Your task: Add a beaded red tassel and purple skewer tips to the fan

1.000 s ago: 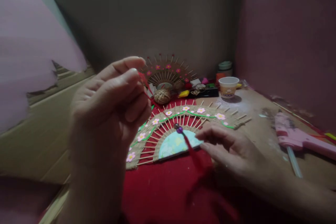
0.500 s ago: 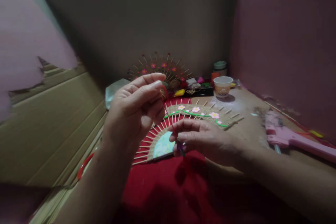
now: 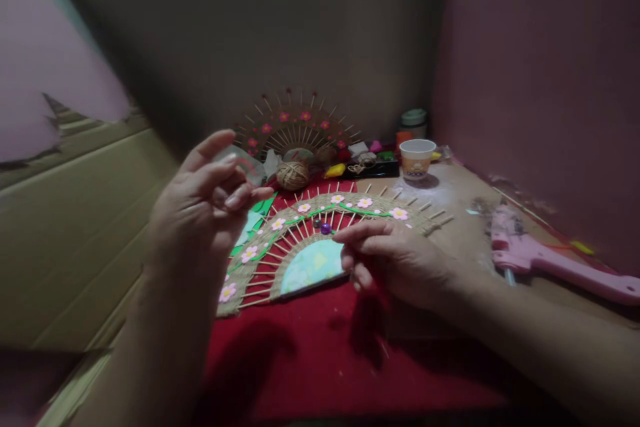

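My left hand (image 3: 200, 207) is raised at the left, its thumb and fingers closed on a thin red string (image 3: 246, 163); a faint curved piece shows by the fingertips. Lower and to the right, my right hand (image 3: 400, 257) pinches the string, blurred red strands hanging beneath it. A purple bead (image 3: 325, 228) and a small dark bead (image 3: 317, 223) appear just left of its fingertips, in front of the fan. The string between the hands is too thin to follow. Behind lies a woven fan-shaped piece (image 3: 300, 212) with sticks, pink flowers and a pale blue half-round centre.
A second fan piece (image 3: 295, 123) leans on the wall behind a twine ball (image 3: 293, 175). A paper cup (image 3: 417, 160) stands at the back right, a pink glue gun (image 3: 555, 263) at the right. Cardboard (image 3: 75, 247) rises at the left; red cloth (image 3: 310, 360) lies in front.
My left hand has moved left, away from my right hand, and the gap between them is wider. The beads now show left of my right fingertips. The view has shifted slightly.
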Available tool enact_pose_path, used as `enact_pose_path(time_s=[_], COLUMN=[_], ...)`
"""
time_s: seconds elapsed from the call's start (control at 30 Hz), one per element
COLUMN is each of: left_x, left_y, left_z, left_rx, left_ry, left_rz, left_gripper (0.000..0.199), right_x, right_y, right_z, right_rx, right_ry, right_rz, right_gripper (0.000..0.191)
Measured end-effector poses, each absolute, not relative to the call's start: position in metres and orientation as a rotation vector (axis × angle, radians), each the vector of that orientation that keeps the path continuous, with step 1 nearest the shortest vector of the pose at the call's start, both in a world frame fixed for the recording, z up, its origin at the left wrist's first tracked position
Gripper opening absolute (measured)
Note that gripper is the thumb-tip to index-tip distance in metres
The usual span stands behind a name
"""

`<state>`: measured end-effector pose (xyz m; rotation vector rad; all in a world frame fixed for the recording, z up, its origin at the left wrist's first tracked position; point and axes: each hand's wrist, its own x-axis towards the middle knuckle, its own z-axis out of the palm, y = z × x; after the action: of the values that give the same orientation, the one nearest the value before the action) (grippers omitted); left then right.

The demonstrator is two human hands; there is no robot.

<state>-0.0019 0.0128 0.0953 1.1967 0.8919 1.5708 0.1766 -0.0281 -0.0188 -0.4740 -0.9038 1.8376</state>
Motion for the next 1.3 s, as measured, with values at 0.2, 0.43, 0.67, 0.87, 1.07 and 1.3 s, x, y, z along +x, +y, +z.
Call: enact_pose_path(time_s=[0.2,0.43,0.67,0.87,1.07,1.3], left_x=[-0.032,-0.034,-0.020,-0.011,-0.009,-0.021], left_y=[0.021,0.019,0.006,-0.018,-0.035,-0.032], left_z=[0.063,0.041,0.019,0.013,0.006,-0.008], left_rx=[1.004,1.022,1.543,1.472,0.923,0.828], left_ry=[0.887,0.900,1.024,1.085,1.026,1.020], left_rz=[1.595,1.499,1.332,1.217,1.143,1.029], left_gripper=[0.028,0.031,0.042,0.045,0.044,0.040], right_x=[0.182,0.184,0.186,0.193,0.186,0.167], right_y=[-0.033,-0.035,-0.018,-0.008,-0.014,-0.027], right_z=[-0.005,-0.004,-0.006,-0.001,0.002,-0.022], right_rx=[-0.309,-0.079,-0.363,-0.629,-0.543,-0.794], right_ry=[-0.725,-0.871,-0.755,-0.639,-0.445,-0.509], right_rz=[2.040,1.894,1.674,1.394,1.513,1.581], right_gripper=[0.037,0.050,0.014,0.012,0.019,0.020])
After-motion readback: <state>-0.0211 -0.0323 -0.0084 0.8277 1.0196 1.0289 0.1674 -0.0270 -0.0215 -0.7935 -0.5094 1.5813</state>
